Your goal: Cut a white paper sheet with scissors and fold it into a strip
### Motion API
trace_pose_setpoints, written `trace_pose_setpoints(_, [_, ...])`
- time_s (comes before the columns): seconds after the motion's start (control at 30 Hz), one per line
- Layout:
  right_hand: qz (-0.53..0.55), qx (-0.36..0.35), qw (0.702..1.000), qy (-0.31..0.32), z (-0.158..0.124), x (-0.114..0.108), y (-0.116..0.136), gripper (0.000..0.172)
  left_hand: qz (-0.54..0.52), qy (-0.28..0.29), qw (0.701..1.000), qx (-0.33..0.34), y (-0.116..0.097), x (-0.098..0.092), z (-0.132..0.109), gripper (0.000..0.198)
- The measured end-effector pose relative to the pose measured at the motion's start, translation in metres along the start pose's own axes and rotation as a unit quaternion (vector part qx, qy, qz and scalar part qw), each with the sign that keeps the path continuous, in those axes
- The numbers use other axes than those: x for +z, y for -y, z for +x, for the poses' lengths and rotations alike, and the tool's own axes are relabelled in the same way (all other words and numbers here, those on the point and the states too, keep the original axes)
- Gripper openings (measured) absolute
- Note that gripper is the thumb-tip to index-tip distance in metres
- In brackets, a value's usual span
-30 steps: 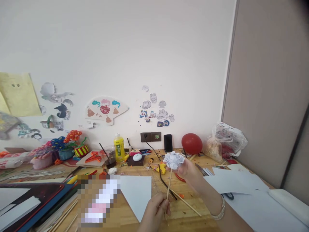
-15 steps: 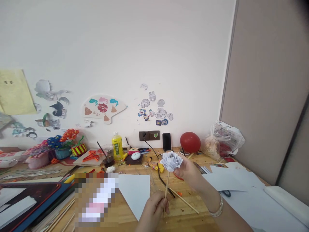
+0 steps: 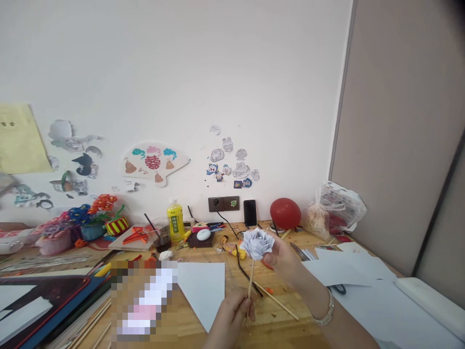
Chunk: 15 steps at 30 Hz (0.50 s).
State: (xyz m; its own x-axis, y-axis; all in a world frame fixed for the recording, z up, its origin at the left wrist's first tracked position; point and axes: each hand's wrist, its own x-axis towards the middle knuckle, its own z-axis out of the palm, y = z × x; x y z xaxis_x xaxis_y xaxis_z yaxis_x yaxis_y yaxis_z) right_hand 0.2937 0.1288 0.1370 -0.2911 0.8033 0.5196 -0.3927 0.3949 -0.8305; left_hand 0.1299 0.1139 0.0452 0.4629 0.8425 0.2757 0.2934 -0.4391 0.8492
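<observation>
Left hand [image 3: 234,309] pinching stick [image 3: 251,275], right hand [image 3: 285,258] holding paper flower [image 3: 257,244]; cup [image 3: 164,227] contains dark liquid [image 3: 162,243].

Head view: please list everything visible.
Paper rose: 1, white, right of centre
Held stick: 1, tan, below rose
Loose sticks: several, tan, on table
Paper sheets: several, white, centre and right
Drink bottle: 1, yellow, by wall
Cup: 1, clear, beside bottle
Phone: 1, black, against wall
Balloon: 1, red, back right
Craft flowers: several, multicoloured, back left
Fan cutout: 1, white, on wall
Plastic bags: about 2, translucent, back right
Small clutter: uncounted, mixed, across table
Bracelet: 1, silvery, lower right
Left hand: 1, gripping stick
Right hand: 1, at rose
</observation>
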Motion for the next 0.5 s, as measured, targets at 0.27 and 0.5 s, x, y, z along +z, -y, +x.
trace_pose_setpoints(0.27, [-0.001, 0.003, 1.000, 0.012, -0.0010, 0.0009, 0.0012, 0.050, 0.001, -0.011, 1.000, -0.018, -0.0006, 0.0000, 0.0017, 0.028])
trace_pose_setpoints(0.5, [-0.006, 0.002, 1.000, 0.014, -0.0020, -0.0007, 0.0003, 0.057, 0.002, -0.015, 1.000, -0.012, 0.0031, 0.0014, 0.0009, 0.030])
